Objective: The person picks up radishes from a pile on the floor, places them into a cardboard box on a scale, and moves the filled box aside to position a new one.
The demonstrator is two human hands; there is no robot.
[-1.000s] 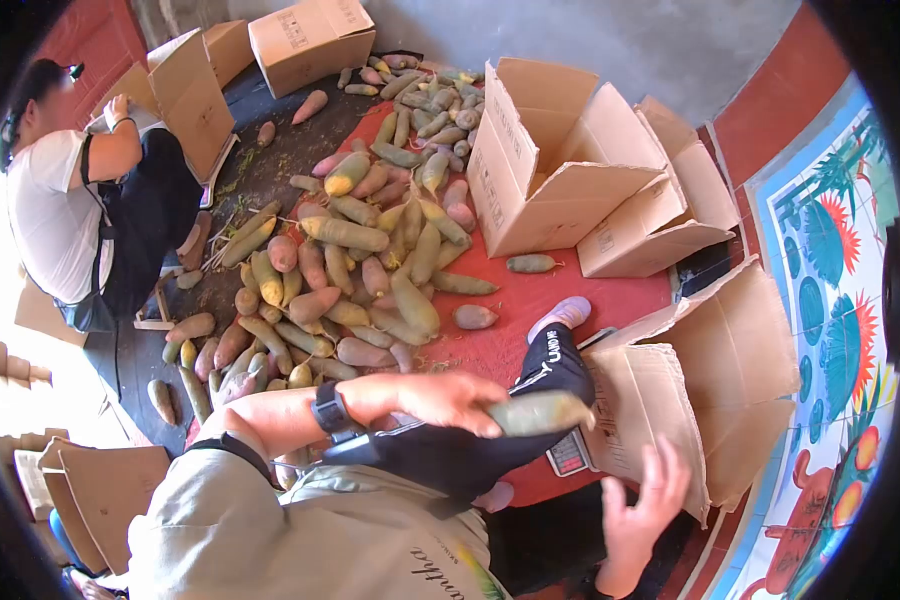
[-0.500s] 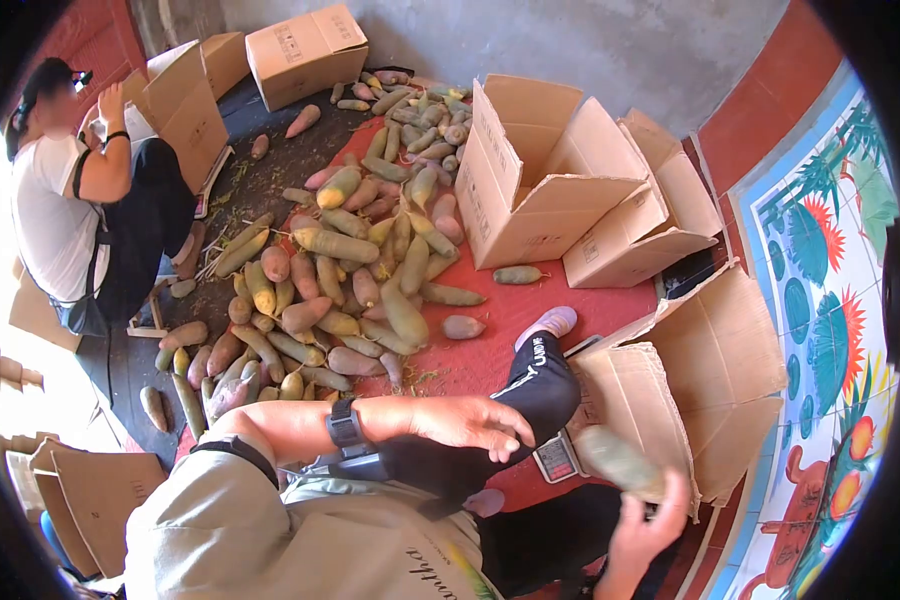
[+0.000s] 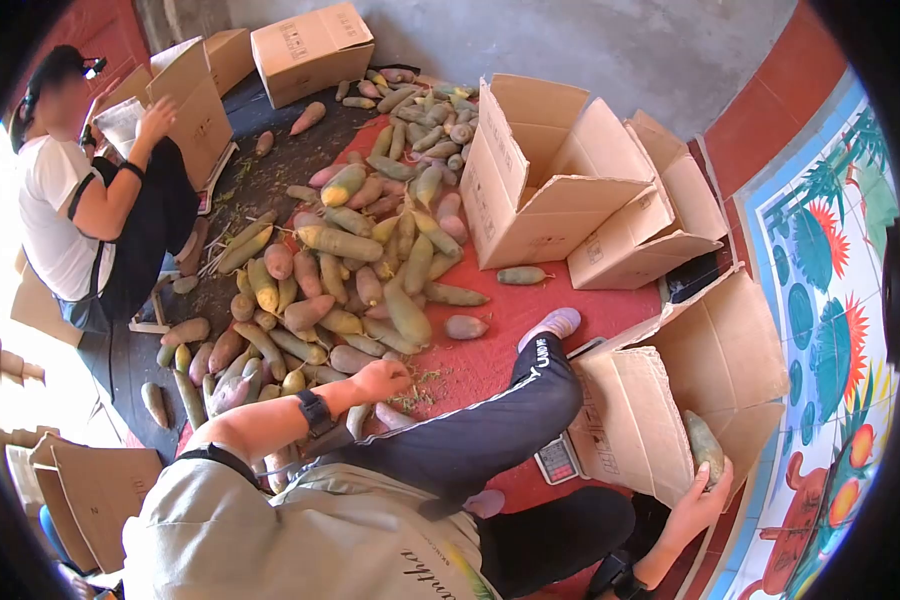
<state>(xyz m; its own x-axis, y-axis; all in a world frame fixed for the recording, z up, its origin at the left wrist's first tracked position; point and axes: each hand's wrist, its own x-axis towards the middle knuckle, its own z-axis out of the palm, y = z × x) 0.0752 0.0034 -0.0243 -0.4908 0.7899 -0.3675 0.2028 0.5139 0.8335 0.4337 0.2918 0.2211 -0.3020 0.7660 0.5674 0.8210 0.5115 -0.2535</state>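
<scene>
My right hand [image 3: 698, 500] grips a green radish [image 3: 705, 445], tilted at the near rim of an open cardboard box [image 3: 630, 415]. This box rests on a scale with a digital display [image 3: 557, 460]. My left hand [image 3: 382, 380], below a dark wristwatch, is over the near right edge of a large radish pile [image 3: 340, 240]. Its fingers are curled in, and their undersides are hidden, so anything inside them does not show. Close below this hand lie a pinkish radish [image 3: 395, 415] and a pale greenish one [image 3: 357, 420].
Two more open boxes [image 3: 530, 215] [image 3: 650, 235] stand beyond my foot, with single radishes [image 3: 523, 275] [image 3: 465, 327] on the red mat. Across the pile a co-worker [image 3: 90, 200] sits beside a tall box [image 3: 192, 115]. Another box [image 3: 100, 500] is at lower left.
My right hand has carried the green radish right and up to the box's rim. My left hand has swung left from above my leg to the pile's edge, its fingers curling in.
</scene>
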